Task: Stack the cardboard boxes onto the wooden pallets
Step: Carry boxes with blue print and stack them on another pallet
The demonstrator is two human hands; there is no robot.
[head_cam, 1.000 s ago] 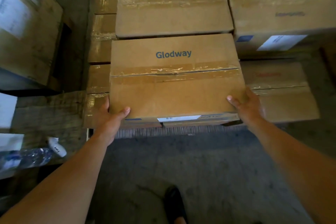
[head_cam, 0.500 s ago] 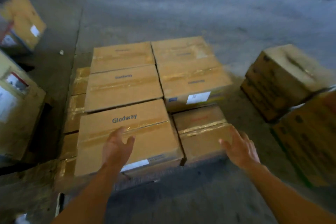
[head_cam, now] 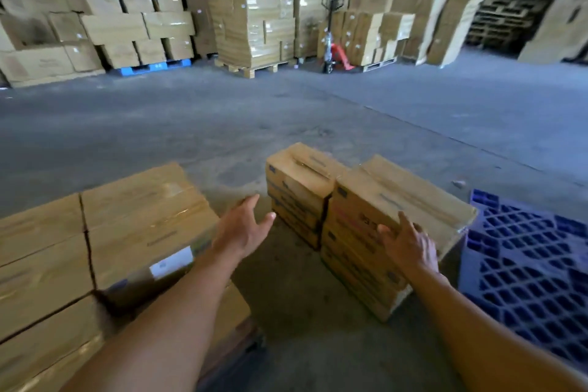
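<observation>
Taped cardboard boxes lie stacked at the lower left; the dark edge of their wooden pallet shows beneath them. On the floor ahead stand two short piles of boxes: a near pile and a smaller far pile. My left hand hovers open in the gap between the pallet stack and the piles, holding nothing. With fingers spread, my right hand sits against the upper front of the near pile; no grip is visible.
A blue plastic pallet lies on the floor at the right. Across the grey concrete floor stand tall walls of stacked boxes, an orange pallet jack and a heap of dark wooden pallets.
Both hands let go of the Glodway box, which stays on the pallet stack. My view swung up and right to the floor piles, and my right hand reached the near pile.
</observation>
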